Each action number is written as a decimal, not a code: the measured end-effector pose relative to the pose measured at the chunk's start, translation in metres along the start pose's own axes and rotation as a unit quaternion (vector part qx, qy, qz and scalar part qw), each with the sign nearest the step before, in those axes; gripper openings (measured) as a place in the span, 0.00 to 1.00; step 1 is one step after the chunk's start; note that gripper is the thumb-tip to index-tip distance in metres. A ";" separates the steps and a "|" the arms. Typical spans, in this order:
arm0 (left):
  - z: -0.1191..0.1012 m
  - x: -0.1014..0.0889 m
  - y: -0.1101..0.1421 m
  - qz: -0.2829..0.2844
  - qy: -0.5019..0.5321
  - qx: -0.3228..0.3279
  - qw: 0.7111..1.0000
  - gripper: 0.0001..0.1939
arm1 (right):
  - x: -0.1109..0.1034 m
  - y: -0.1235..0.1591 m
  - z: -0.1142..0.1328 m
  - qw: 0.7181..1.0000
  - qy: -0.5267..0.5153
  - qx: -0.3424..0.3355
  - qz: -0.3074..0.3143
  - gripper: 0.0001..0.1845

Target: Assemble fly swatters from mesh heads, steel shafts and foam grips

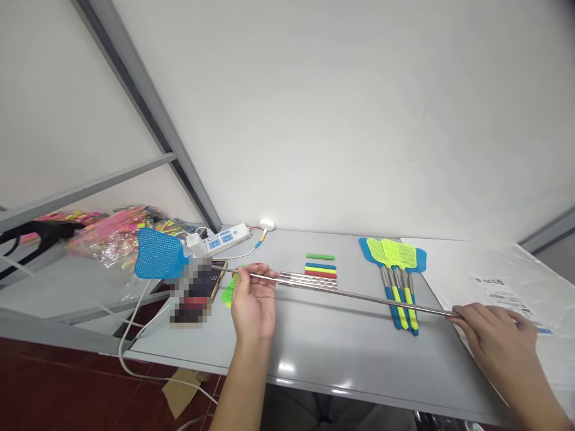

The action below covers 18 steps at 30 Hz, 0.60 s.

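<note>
A fly swatter with a blue mesh head and a long, drawn-out metal rod spans both hands above the table. My left hand pinches the rod near the head, palm turned up. Far along the rod, my right hand is closed round its other end, where any grip is hidden. Below the rod lie several thin metal rods and coloured handle sleeves, with a green sleeve apart behind them. Green swatter heads are partly covered by my left hand.
Finished-looking yellow and blue swatters lie stacked at right, beside a white labelled package. A phone, a power strip and cables are at left. Bagged colourful items sit beyond the grey metal frame.
</note>
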<state>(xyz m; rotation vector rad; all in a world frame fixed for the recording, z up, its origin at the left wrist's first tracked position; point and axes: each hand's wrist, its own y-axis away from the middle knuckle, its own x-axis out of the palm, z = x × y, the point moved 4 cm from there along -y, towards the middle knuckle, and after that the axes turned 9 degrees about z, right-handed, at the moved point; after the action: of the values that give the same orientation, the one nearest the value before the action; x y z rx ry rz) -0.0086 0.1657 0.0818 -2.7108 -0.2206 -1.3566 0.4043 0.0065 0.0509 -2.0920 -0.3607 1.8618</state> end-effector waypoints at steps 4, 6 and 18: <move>-0.004 0.000 -0.005 -0.002 0.011 -0.001 1.000 0.14 | -0.010 -0.008 -0.006 1.000 0.001 0.018 0.004 0.18; -0.004 -0.001 -0.007 -0.006 0.009 -0.004 1.000 0.14 | -0.014 -0.011 -0.008 1.000 0.002 0.029 -0.005 0.19; 0.010 -0.001 -0.001 0.029 -0.030 -0.032 0.999 0.15 | -0.036 0.004 0.029 0.869 -0.209 0.350 -0.280 0.28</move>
<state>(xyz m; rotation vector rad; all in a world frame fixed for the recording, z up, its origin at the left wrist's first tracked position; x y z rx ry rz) -0.0016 0.1678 0.0749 -2.7899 -0.1048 -1.2892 0.3715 -0.0092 0.0792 -0.9676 -0.2834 1.7016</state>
